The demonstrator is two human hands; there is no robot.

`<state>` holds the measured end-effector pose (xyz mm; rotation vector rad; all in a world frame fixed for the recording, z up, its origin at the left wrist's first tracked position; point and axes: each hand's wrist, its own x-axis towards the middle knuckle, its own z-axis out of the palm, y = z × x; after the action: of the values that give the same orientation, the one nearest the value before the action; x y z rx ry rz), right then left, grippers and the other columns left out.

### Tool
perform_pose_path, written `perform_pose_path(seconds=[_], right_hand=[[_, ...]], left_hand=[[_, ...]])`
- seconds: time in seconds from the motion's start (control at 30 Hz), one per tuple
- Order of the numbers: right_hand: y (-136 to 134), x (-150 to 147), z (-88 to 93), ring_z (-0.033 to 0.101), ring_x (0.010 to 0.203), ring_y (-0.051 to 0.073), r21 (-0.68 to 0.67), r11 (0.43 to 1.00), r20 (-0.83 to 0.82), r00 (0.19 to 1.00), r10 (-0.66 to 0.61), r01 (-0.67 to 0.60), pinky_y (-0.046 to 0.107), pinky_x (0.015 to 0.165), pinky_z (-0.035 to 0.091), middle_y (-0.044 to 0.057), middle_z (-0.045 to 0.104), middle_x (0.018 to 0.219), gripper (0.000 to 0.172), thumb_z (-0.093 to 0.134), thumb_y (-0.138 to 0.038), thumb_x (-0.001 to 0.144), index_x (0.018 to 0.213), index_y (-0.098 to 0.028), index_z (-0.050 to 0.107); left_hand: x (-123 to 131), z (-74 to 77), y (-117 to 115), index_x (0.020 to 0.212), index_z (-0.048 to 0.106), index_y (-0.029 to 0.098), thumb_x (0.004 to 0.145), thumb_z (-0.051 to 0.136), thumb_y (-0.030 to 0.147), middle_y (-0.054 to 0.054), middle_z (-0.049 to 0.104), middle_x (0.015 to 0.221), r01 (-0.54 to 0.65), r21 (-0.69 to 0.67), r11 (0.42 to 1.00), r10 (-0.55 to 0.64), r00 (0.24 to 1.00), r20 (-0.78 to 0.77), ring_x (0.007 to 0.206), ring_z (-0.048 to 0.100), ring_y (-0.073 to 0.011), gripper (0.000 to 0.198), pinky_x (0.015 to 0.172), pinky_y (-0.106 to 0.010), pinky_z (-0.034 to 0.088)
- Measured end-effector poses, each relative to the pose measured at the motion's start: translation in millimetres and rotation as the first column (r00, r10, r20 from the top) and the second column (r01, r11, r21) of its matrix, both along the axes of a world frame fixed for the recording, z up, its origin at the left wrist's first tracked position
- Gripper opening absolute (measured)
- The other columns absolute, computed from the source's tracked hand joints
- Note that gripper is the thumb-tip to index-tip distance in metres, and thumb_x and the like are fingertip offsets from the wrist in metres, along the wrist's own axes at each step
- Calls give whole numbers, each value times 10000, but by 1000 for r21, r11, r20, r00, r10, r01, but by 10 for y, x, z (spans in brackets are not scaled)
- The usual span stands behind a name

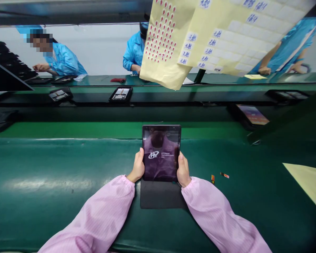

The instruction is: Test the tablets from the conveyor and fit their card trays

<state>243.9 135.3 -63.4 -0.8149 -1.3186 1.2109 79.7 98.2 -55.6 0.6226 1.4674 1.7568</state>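
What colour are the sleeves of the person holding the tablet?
The sleeves are pale pink, finely striped, best seen in the head view.

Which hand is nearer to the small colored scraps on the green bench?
Right. The right hand holds the side of the tablet facing the scraps; the left hand holds the opposite side, farther from them.

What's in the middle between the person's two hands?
The head view shows a black tablet with an HY logo on its screen, held by the left hand and right hand, with a dark cover below it.
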Motion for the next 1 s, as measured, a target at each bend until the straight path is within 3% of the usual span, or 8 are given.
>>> perform_pose_path(seconds=[0.13,0.33,0.63,0.73,1.0], right_hand=[[-4,5,-11,577,1216,267,8,1000,3,1000,-2,2,423,1063,418,69,668,1245,550,412,-623,908,1221,-236,645],[-6,4,-16,571,1223,264,2,1000,-6,1000,-9,9,421,1077,404,66,659,1260,549,403,-620,913,1218,-234,647],[0,3,-79,621,1141,256,-3,1000,-20,1000,-15,15,402,1015,451,81,680,1219,567,384,-617,922,1201,-202,651],[5,-3,-57,639,1105,254,-3,999,-16,999,-39,39,384,966,482,82,704,1166,576,408,-639,901,1141,-190,677],[12,15,-85,659,1039,251,-28,996,10,996,-86,86,377,919,494,90,724,1092,592,411,-662,885,1097,-184,688]], left_hand=[[0,12,-4,636,660,177,831,596,543,-10,626,660,-7,4,1000,7,1000,-14,689,544,-159,419,757,-288,456],[6,-11,-4,643,661,168,757,589,677,-13,623,660,42,46,998,-41,999,-21,692,549,-167,526,704,-294,465],[7,48,-28,548,603,170,689,619,723,-6,566,563,96,100,990,-94,995,-21,596,486,-146,571,609,-284,440],[18,63,-31,593,631,158,664,601,761,-9,573,569,118,121,986,-117,993,-15,626,526,-159,608,619,-284,458],[28,100,-47,602,639,162,696,623,714,-23,605,595,158,155,975,-157,987,-21,642,554,-168,559,643,-277,472]])
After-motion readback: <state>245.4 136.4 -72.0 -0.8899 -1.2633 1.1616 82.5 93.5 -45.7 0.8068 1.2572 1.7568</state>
